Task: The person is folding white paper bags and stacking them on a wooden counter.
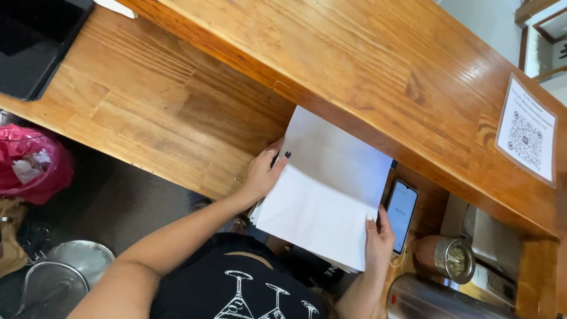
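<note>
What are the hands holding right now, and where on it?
Both hold the white paper sheet: left hand grips its left edge, right hand its lower right edge, beside the phone.

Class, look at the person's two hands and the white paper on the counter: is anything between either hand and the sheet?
Nothing visible. The left hand and the right hand both already touch the white paper at opposite edges.

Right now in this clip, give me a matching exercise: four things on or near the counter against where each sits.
Things:
1. white paper bag
2. phone
3. pink plastic bag
4. printed sign

Places:
A. far left, below the counter
B. flat on the upper ledge, right
C. between the left hand and right hand
D. just right of the right hand

Pairs: 1-C, 2-D, 3-A, 4-B
</note>
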